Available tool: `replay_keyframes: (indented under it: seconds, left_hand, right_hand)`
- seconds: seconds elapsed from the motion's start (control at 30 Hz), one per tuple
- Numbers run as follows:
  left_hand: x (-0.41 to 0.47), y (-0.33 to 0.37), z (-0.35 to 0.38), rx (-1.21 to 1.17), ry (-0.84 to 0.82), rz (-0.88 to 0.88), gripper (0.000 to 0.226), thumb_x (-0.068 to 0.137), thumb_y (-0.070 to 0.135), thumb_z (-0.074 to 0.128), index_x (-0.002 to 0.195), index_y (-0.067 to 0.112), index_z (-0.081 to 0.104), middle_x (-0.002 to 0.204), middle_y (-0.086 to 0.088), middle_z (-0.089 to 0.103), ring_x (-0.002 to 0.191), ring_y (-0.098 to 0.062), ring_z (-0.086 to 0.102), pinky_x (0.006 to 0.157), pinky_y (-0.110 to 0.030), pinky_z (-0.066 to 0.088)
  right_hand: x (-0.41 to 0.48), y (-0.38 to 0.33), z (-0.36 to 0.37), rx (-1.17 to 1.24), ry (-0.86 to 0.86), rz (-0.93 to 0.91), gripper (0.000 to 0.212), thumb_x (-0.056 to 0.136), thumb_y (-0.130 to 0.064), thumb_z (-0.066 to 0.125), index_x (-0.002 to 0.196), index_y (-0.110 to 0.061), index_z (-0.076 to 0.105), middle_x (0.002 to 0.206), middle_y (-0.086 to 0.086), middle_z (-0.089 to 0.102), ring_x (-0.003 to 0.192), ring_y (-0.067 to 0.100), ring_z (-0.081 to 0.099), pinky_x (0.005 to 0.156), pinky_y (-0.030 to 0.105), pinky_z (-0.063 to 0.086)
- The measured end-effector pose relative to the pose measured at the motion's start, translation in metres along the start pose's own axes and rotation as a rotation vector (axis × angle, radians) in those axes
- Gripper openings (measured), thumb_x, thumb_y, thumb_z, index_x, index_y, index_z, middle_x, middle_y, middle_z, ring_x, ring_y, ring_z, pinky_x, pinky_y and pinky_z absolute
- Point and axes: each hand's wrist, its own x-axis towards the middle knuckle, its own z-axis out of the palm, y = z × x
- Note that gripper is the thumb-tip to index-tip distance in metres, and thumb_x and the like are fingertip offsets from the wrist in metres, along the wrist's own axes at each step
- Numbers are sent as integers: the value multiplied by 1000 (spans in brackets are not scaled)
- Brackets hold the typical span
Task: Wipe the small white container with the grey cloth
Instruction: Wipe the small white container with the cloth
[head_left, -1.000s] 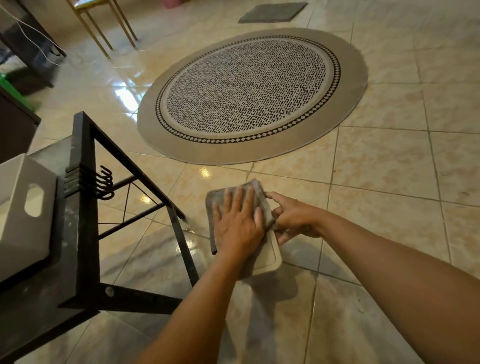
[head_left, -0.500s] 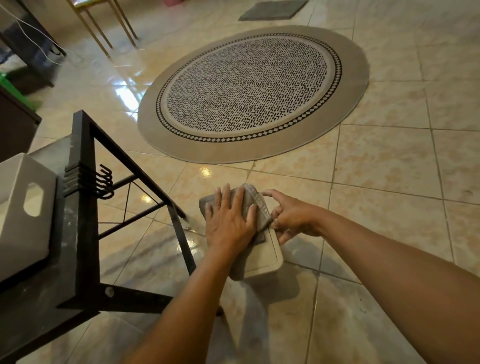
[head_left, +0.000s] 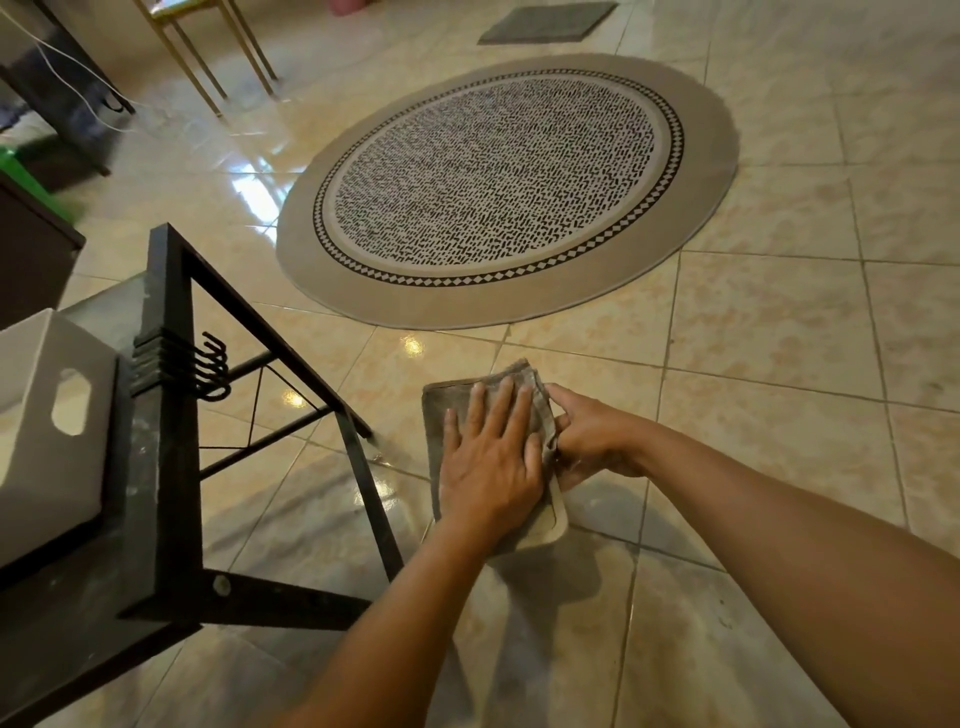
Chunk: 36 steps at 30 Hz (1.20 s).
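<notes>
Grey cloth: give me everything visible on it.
The grey cloth looks like soft towelling, folded, with stitched edges and a rumpled far corner. It lies draped over the small white container, hiding all but its near rim. The left hand presses flat on it; the right hand pinches its right edge.

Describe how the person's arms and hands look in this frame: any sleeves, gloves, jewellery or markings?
Both arms are bare from the frame edge down; no sleeve shows. The left hand and right hand wear no gloves. No ring, watch, bracelet or marking is visible on either hand or wrist. Nails look short and unpainted on the left hand's fingers.
</notes>
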Motion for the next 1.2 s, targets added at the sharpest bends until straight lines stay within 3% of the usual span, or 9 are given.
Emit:
replay_keyframes:
  seconds: [0.13,0.3,0.4,0.57,0.7,0.83,0.9,1.03,1.2]
  left_hand:
    - [15,-21,-7,-57,0,-217,64,101,51,14,157,32,-11,166,2,-14,150,-23,-20,121,-56,-6]
    - [2,-11,-2,-4,-11,-41,63,103,50,15,156,31,-12,165,4,-19,149,-20,-25,121,-51,-11]
    - [2,-24,-3,-47,-7,-165,64,103,50,16,156,31,-14,165,4,-20,149,-19,-25,121,-52,-9]
    - [-43,-3,3,-71,-32,-260,64,100,49,9,154,30,-20,162,2,-29,146,-20,-33,121,-53,-10]
    - [-58,17,14,-7,-9,-153,65,100,50,7,155,28,-18,162,2,-28,147,-20,-31,120,-53,-12]
    - [-43,-9,9,-93,20,-327,67,92,50,-4,153,28,-21,163,1,-27,147,-22,-30,121,-54,-8]
    - [-55,-1,13,-102,47,-354,66,94,49,0,154,27,-17,164,-1,-23,148,-24,-28,122,-54,-5]
    - [-66,26,26,-65,62,-211,64,99,48,7,157,26,-10,164,-1,-20,150,-24,-24,121,-54,-8]
    - [-58,6,7,-157,36,-421,66,96,45,5,155,27,-19,162,0,-29,146,-24,-31,120,-53,-14]
  right_hand:
    - [6,-3,8,16,-27,4,87,90,16,50,152,-38,22,98,15,62,61,17,70,60,38,62]
    - [4,-2,9,1,12,10,90,87,16,48,152,-39,20,97,14,66,64,19,69,59,37,62]
    - [6,-3,12,-30,20,0,91,86,17,48,152,-39,21,86,11,62,59,16,67,63,41,63]
    - [10,0,12,-32,39,4,92,86,17,49,154,-37,20,86,11,55,65,20,62,67,45,63]
    - [9,0,9,-50,18,7,93,85,15,52,154,-39,20,88,14,57,72,27,61,72,53,61]
    - [9,-1,10,-37,40,8,89,89,15,51,154,-37,19,86,11,53,61,18,61,59,37,61]
    - [11,-2,10,-35,36,13,89,89,15,50,154,-38,19,85,10,53,60,17,60,61,39,62]
    - [12,0,7,-61,20,7,92,86,15,51,154,-38,19,80,9,54,57,16,57,58,37,60]
    - [11,-3,10,-51,36,13,91,90,15,50,155,-39,16,88,10,55,66,18,64,69,45,64]
